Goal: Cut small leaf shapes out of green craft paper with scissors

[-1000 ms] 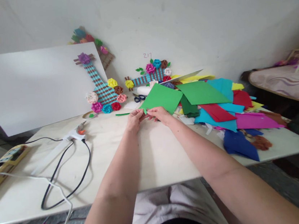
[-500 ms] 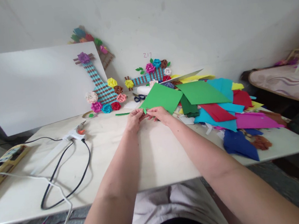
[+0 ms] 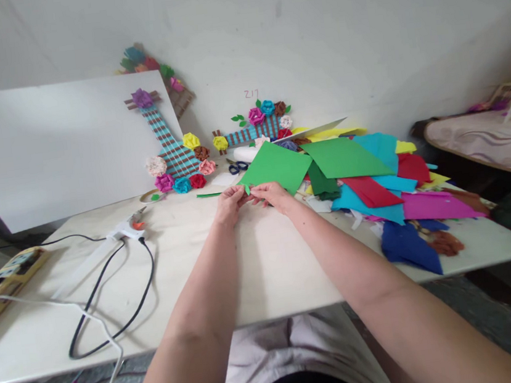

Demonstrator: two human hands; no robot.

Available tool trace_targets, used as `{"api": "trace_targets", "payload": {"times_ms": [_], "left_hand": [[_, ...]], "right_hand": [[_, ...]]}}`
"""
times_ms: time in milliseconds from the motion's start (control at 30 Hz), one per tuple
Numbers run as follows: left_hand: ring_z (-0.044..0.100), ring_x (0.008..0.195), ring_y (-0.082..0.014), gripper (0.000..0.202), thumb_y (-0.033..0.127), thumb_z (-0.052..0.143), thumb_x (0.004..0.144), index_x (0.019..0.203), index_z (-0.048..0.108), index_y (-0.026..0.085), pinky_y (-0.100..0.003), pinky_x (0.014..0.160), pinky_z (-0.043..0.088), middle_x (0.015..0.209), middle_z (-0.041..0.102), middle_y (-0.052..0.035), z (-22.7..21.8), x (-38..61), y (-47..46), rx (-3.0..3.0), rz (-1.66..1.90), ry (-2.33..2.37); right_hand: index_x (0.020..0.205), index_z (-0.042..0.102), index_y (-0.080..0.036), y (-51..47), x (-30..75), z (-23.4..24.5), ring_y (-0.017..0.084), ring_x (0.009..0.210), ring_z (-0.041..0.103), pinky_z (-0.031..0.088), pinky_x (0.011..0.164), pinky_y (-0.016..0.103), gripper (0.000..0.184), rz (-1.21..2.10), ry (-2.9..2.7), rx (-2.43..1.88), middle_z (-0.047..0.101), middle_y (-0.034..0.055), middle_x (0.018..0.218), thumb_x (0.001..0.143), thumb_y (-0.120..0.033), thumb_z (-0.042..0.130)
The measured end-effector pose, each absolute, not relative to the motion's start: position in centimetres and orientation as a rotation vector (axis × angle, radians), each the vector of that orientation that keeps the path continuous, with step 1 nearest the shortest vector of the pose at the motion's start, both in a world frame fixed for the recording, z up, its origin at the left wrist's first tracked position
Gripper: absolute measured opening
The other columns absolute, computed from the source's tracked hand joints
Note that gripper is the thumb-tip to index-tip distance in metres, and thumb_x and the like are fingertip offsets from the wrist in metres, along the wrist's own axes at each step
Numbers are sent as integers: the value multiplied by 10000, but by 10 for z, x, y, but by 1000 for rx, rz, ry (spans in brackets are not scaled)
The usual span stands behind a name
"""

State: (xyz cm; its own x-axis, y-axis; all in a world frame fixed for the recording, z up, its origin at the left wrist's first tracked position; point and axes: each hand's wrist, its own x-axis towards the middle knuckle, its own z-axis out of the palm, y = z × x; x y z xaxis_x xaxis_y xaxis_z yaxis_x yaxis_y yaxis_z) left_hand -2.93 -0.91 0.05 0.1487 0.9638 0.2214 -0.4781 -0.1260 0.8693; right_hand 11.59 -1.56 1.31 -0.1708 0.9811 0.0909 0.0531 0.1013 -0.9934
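My left hand (image 3: pixel 232 202) and my right hand (image 3: pixel 271 196) meet over the table, fingers pinched. Between their fingertips is a small piece of green paper (image 3: pixel 248 188), which both hands grip; its exact shape is too small to make out. Just behind my hands lies a large green sheet (image 3: pixel 277 167), and a second green sheet (image 3: pixel 349 156) rests to its right on the pile. A thin dark green strip (image 3: pixel 208 195) lies on the table left of my left hand. Dark-handled scissors (image 3: pixel 237 167) sit behind it.
A white glue gun (image 3: pixel 128 227) with a looping black cord and a power strip (image 3: pixel 8 281) occupy the left. Flower-trimmed paper guitars (image 3: pixel 169 141) lean at the back near a white board (image 3: pixel 64 146). Coloured paper scraps (image 3: pixel 411 247) cover the right side of the table (image 3: pixel 288 268).
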Motion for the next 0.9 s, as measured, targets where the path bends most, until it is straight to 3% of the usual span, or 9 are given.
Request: {"api": "trace_targets", "payload": {"times_ms": [567, 900], "left_hand": [[544, 582, -80, 296, 328, 788, 553, 648, 601, 119, -264, 714, 498, 612, 562, 13, 0, -29, -9, 1119, 1336, 618], [570, 567, -105, 342, 359, 816, 498, 684, 654, 123, -236, 618, 478, 632, 629, -31, 2, -23, -12, 1150, 1310, 798]], "right_hand": [[763, 664, -128, -18, 112, 16, 73, 507, 593, 329, 376, 135, 107, 1115, -1443, -1168, 703, 47, 701, 784, -175, 570], [699, 700, -205, -19, 111, 16, 156, 658, 624, 407, 545, 218, 168, 349, -1781, -1481, 697, 29, 665, 776, -255, 559]]}}
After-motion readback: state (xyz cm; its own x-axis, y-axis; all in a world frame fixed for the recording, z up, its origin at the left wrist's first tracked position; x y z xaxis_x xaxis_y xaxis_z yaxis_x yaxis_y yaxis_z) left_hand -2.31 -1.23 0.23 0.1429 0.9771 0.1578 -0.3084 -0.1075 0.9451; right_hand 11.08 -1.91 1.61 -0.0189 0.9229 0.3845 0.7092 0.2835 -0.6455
